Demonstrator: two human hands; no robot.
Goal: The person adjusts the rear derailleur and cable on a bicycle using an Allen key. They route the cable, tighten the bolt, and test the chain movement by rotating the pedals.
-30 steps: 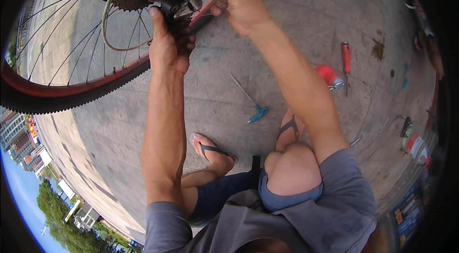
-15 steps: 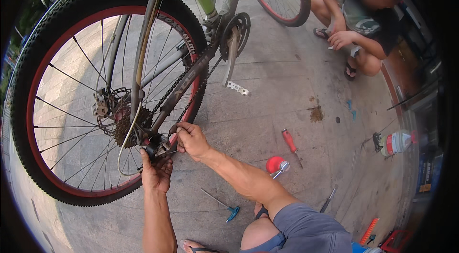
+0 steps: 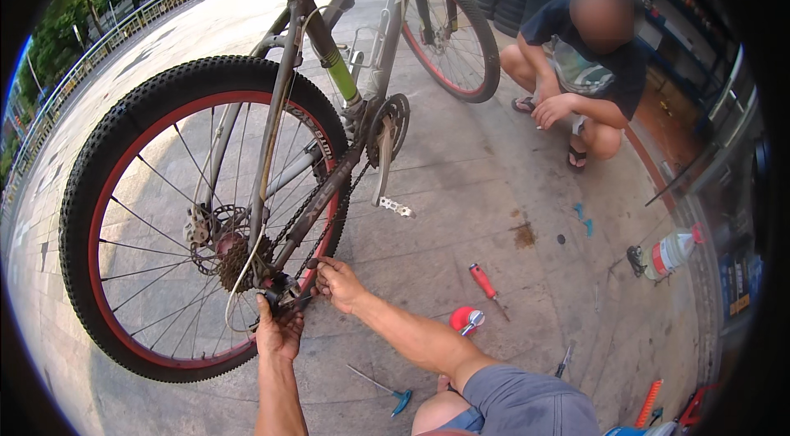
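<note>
Left hand (image 3: 280,337): grips the gear arm (image 3: 285,293).
Right hand (image 3: 337,284): fingers bent; can't tell if gripping.
Gear arm: low, right of back wheel (image 3: 229,247) middle.
How far: gear arm on; rest unclear.

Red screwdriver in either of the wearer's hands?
No, the red screwdriver lies on the pavement, while the left hand and right hand are both at the bicycle's rear derailleur.

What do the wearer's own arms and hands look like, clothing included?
Left hand and right hand: no gloves. Both visible forearms bare, no watch or bracelet showing. Right arm: plain grey-blue short sleeve. Left sleeve out of frame.
</note>
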